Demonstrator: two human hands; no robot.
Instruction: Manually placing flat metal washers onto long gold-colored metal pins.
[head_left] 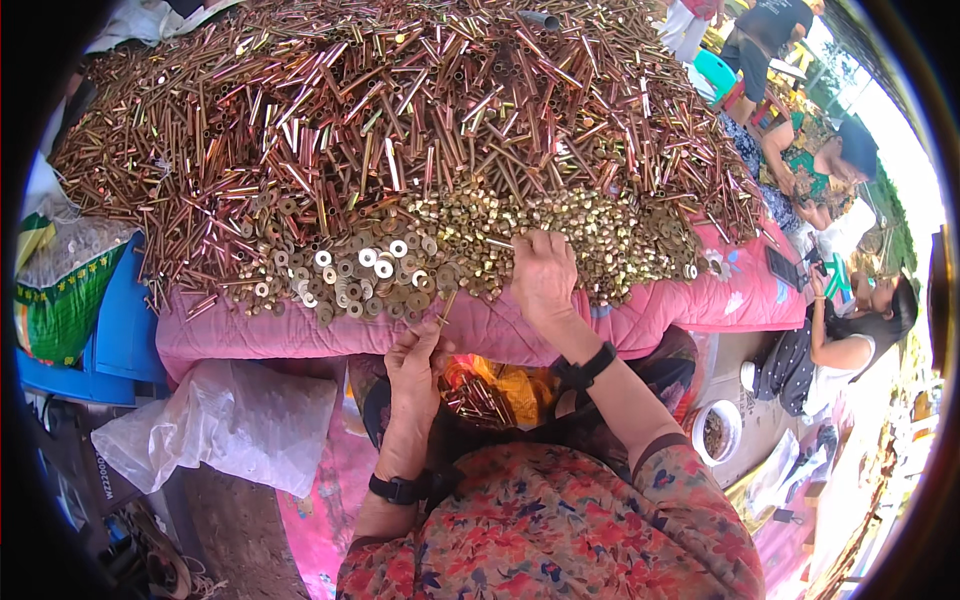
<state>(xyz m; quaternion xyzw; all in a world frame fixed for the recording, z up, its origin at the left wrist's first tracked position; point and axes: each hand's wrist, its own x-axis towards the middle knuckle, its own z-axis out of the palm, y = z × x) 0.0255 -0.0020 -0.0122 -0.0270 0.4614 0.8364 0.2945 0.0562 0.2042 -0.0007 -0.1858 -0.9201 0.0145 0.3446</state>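
My left hand (413, 352) is closed at the near edge of the pink quilted cover, its fingertips pinching a thin brass-coloured rod (448, 306) that points up and away. Just beyond it lies a heap of flat round washers (375, 280), some bright silver, most dull. Over a pile of small gold-coloured nuts (610, 240) my right hand (545, 278) is bent downward with fingers drawn together. A short shiny metal rod (498, 243) sticks out to the left at its fingertips; the fingers hide its other end. Behind both hands rises a large mound of coppery metal tubes (400, 110).
The pink quilt (250, 330) hangs over the near edge. In my lap an orange bag (520, 385) holds more metal pieces. A clear plastic bag (230, 425) and a blue chair (110, 340) are at left. A white bucket (717, 432) and several people are at right.
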